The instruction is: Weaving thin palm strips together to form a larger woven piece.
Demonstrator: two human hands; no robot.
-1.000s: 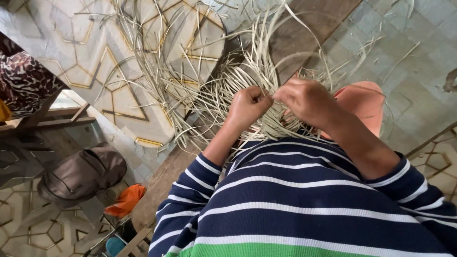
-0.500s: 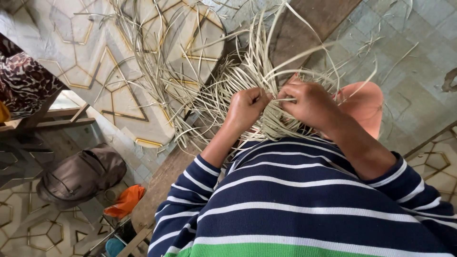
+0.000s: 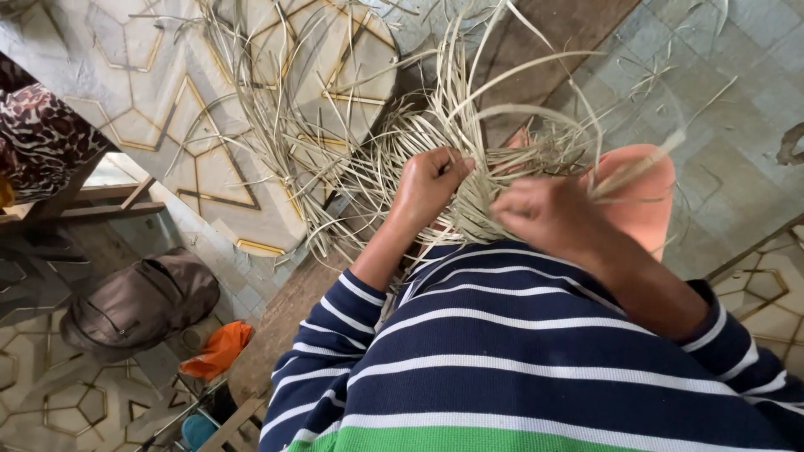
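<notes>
Both hands work at a tangle of pale reed strips (image 3: 469, 167) held close to the body. Closed into a fist, the left hand (image 3: 431, 184) clamps a bunch of the strips where they gather at the near side of the woven piece. Its knuckles face up and the forearm rises from a striped sleeve (image 3: 335, 314). Just beside it, the right hand (image 3: 544, 213) pinches a single long strip (image 3: 636, 163) and draws it out to the right, fingers curled narrow around it, wrist bent and the arm coming in from the lower right.

Judging by how things lie, the weave is only partly made. A dense, crossed patch of strips sits between the hands, while many loose ends fan upward and outward, unwoven and curling over the patterned floor (image 3: 167, 100). No rim or wall is clearly formed; the shape under the hands is hard to tell. Much of the plaiting seems left.

Behind the right hand, a salmon-pink rounded object (image 3: 645, 209), perhaps a stool or bowl, shows partly. A wooden plank (image 3: 285, 318) runs diagonally beneath the work. Further off at the lower left lie a grey-brown bag (image 3: 142, 305) and an orange cloth (image 3: 219, 350). A leopard-print fabric (image 3: 38, 142) sits at the left edge.
</notes>
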